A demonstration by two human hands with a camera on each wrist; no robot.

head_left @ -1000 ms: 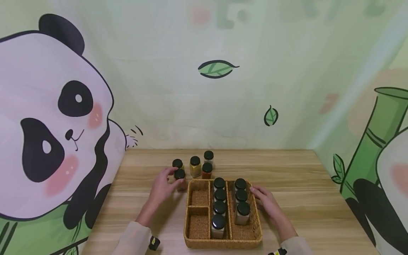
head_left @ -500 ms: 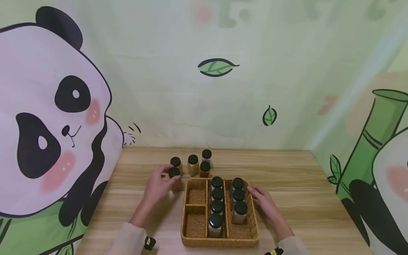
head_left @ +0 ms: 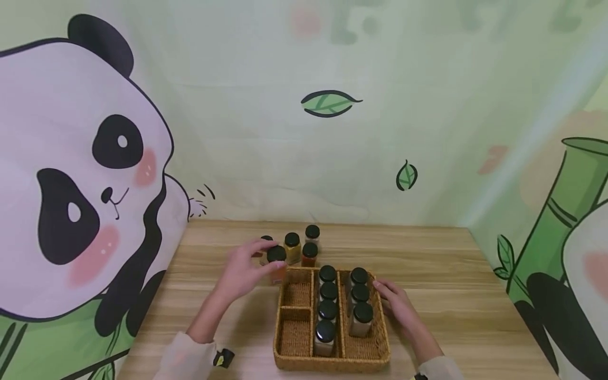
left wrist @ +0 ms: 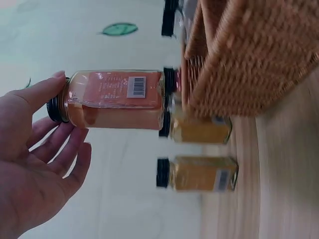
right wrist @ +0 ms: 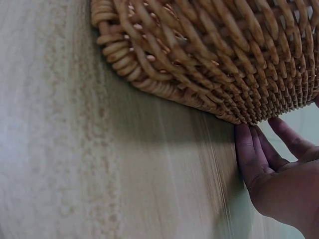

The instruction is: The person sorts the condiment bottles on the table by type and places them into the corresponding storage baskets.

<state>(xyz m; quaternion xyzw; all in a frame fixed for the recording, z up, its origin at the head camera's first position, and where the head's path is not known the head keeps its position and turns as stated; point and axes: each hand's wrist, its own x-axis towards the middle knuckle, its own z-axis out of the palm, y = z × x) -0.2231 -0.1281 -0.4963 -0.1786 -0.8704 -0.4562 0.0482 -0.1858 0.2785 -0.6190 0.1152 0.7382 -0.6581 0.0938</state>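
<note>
My left hand [head_left: 237, 270] pinches a glass spice jar [left wrist: 117, 99] by its black lid, thumb on one side and fingers on the other. Orange-red powder fills the jar, which hangs upright at the back left corner of a woven basket [head_left: 331, 364]. In the left wrist view its label and barcode face the camera. My right hand [head_left: 400, 307] touches the basket's right side, fingertips near the rim. Seen from the right wrist, the extended fingers [right wrist: 246, 149] rest against the outer wicker wall. Two left compartments of the basket hold nothing.
Several black-lidded jars [head_left: 325, 333] stand in the basket's middle compartment, and three jars [head_left: 362, 322] in the right one. Behind the basket are yellow jars [head_left: 292, 252], a red one [head_left: 310, 257] and a paler one [head_left: 312, 235]. A wall with painted pandas backs the wooden table [head_left: 427, 264].
My left hand has lifted the orange-red jar off the table and carried it right, to the basket's back left corner. The right hand stays at the basket.
</note>
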